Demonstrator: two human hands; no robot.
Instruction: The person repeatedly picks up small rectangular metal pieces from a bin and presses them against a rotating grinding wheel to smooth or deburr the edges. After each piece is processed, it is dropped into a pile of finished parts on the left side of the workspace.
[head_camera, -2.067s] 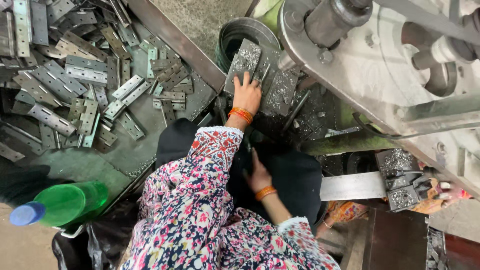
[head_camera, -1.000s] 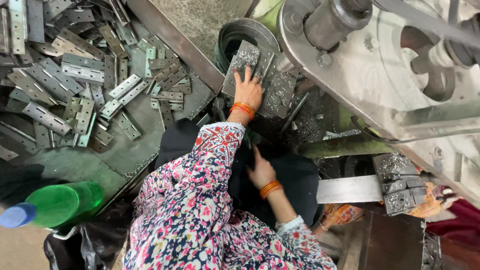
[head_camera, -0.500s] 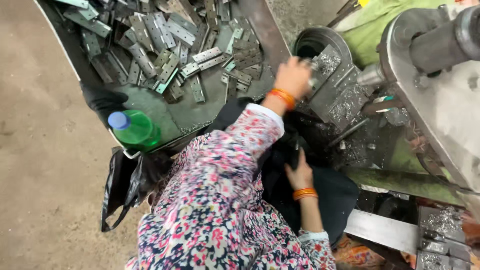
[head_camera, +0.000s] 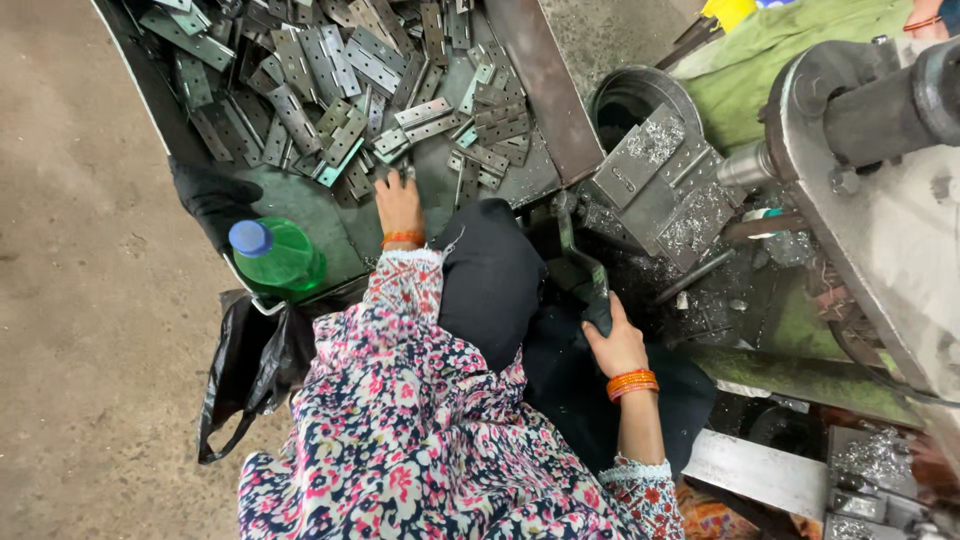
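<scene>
My left hand (head_camera: 400, 205), with an orange bangle and a floral sleeve, reaches into a green metal tray (head_camera: 330, 225). Its fingertips rest among grey metal hinge plates (head_camera: 330, 90) at the near edge of the pile, and the fingers are hidden against the plates. My right hand (head_camera: 612, 340), also bangled, is closed around the dark handle of a bent green lever (head_camera: 575, 255) in front of the machine. A black cloth covers my knee (head_camera: 490, 275) between the two hands.
A green plastic bottle (head_camera: 278, 258) with a blue cap stands at the tray's near corner, beside a black bag (head_camera: 250, 370). To the right are a machine's slanted metal block (head_camera: 660, 185) strewn with shavings, a round opening (head_camera: 630, 100) and a big wheel (head_camera: 880, 170). Bare concrete floor (head_camera: 90, 300) lies left.
My left hand left the machine's metal block and swung left and down into the tray of plates. My right hand stayed low by the lever. The view turned left.
</scene>
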